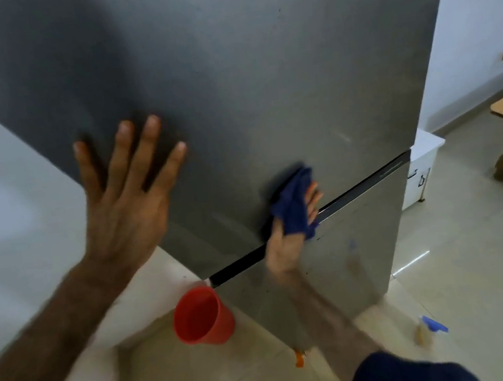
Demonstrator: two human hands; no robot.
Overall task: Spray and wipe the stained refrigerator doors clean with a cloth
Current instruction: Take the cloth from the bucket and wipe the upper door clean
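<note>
Left hand (pixel 122 202) is spread flat, fingers straight, on the grey brushed-metal refrigerator's upper door (pixel 230 96). Right hand (pixel 288 233) grips a crumpled dark blue cloth (pixel 296 205) right at the black gap between the doors. Red plastic cup (pixel 201 316) and a blurry spray bottle (pixel 428 330) sit on the beige tiled floor (pixel 463 257).

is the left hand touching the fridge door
Touching. In the head view the left hand lies flat with its fingers spread against the upper refrigerator door, no gap showing beneath them.
</note>
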